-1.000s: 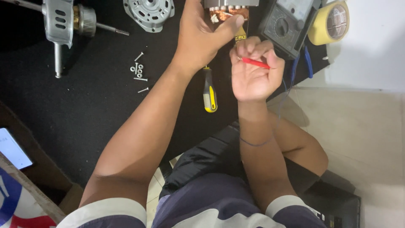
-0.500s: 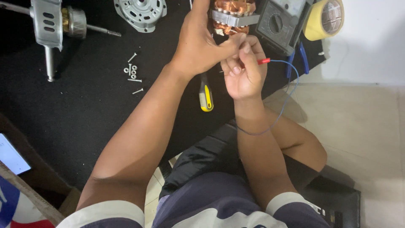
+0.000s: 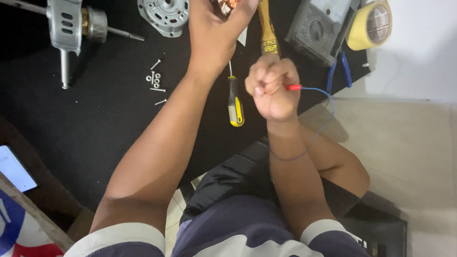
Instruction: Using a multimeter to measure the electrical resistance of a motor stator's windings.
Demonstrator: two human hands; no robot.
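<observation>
1. The left hand (image 3: 216,33) is up at the top edge of the view, fingers curled tight around a motor part with copper windings (image 3: 227,4). Only a sliver of that part shows, the rest is cut off by the frame or hidden under the hand.
2. The right hand (image 3: 272,88) sits a bit lower and to the right, closed into a loose fist. Its fingers pinch a red probe tip (image 3: 293,87) that sticks out sideways, with a thin blue wire (image 3: 321,95) running off it and looping down past the wrist.
3. The two hands are near each other but not touching.
4. A screwdriver with a yellow and black handle (image 3: 235,107) lies flat on the black bench (image 3: 95,119) between the two forearms, shaft pointing up toward the left hand.
5. Just above the right hand there's a paintbrush with a yellow handle (image 3: 268,35) lying on the bench.
6. To the right of the brush sits a grey multimeter (image 3: 318,29), and right next to it a roll of yellow tape (image 3: 370,24) at the bench corner. Blue-handled pliers (image 3: 339,71) poke out under the meter.
7. Left of the left arm is a little cluster of screws and washers (image 3: 155,80).
8. Further up-left, a round silver motor cover (image 3: 164,15) and a grey housing with a shaft (image 3: 71,28) sit on the bench, well apart from the hands.
</observation>
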